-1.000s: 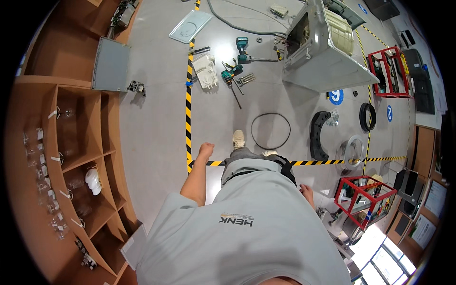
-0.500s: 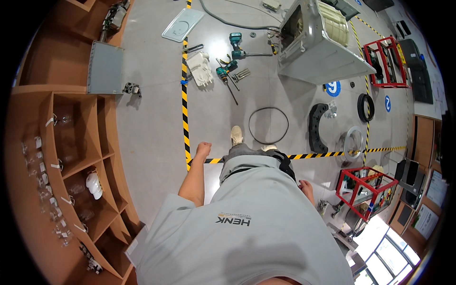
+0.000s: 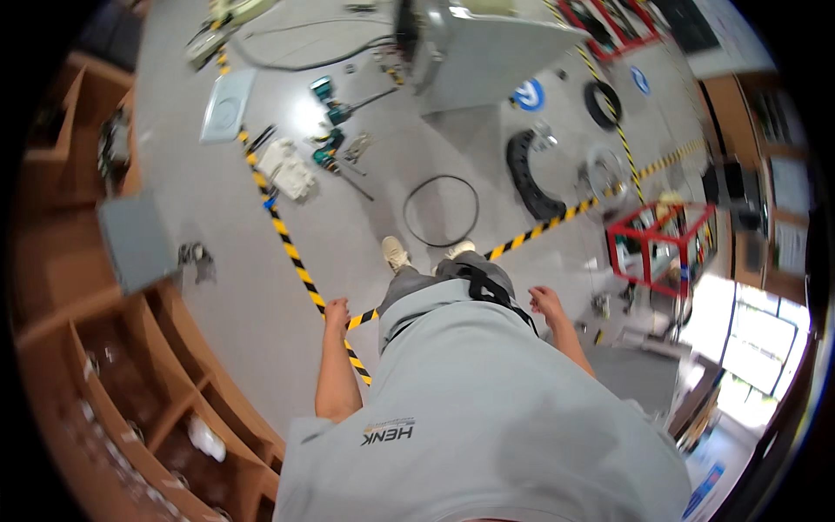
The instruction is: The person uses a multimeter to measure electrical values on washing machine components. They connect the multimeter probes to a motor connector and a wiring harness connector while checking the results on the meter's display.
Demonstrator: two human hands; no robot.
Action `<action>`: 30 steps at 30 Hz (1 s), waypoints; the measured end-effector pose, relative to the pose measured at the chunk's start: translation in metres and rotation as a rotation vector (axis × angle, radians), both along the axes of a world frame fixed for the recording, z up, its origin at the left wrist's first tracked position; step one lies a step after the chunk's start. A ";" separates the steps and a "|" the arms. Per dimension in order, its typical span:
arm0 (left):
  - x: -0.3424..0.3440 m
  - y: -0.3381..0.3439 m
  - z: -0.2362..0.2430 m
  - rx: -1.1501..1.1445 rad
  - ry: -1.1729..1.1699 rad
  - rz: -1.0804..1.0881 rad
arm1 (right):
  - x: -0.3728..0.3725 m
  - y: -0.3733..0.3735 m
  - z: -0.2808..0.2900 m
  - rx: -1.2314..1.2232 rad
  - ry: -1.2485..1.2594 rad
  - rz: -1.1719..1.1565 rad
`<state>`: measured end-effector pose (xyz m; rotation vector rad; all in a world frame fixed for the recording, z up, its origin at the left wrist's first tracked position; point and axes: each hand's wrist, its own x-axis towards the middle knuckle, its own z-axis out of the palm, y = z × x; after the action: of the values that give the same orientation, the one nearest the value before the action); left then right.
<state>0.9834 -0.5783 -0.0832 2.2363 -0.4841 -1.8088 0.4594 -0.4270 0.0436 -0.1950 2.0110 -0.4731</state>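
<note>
I am turning right and bringing my right hand (image 3: 545, 302) forward, loosened and empty, while my left hand (image 3: 337, 315) is staying curled around nothing visible, so the black loop (image 3: 404, 210) is lying untouched on the floor (image 3: 243, 304), inside the striped tape (image 3: 535, 230).

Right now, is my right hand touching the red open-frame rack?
Apart. The head view shows grey floor between your right hand and the red open-frame rack.
</note>
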 end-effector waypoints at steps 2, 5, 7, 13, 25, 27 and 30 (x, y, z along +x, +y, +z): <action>0.005 0.007 -0.002 0.017 0.030 0.000 | 0.000 -0.002 0.002 -0.010 0.009 -0.004; -0.003 0.003 0.003 0.104 0.041 -0.038 | -0.007 0.003 0.006 -0.032 0.012 -0.053; -0.004 -0.003 0.007 0.130 0.009 -0.099 | -0.006 0.007 0.006 -0.049 0.018 -0.097; -0.037 -0.049 0.023 0.149 -0.070 -0.183 | -0.007 0.032 0.011 -0.009 0.034 -0.238; -0.214 -0.156 0.054 0.041 -0.156 -0.384 | -0.113 0.102 -0.059 -0.089 -0.096 -0.568; -0.260 -0.169 0.061 0.009 -0.171 -0.458 | -0.149 0.092 -0.062 -0.135 -0.072 -0.603; -0.328 -0.187 0.070 -0.038 -0.174 -0.592 | -0.199 0.083 -0.052 -0.169 -0.058 -0.661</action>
<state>0.6554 -0.7649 -0.0132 2.4007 -1.3183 -1.8169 0.2601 -0.3436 -0.0088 0.3935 1.9480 -1.0496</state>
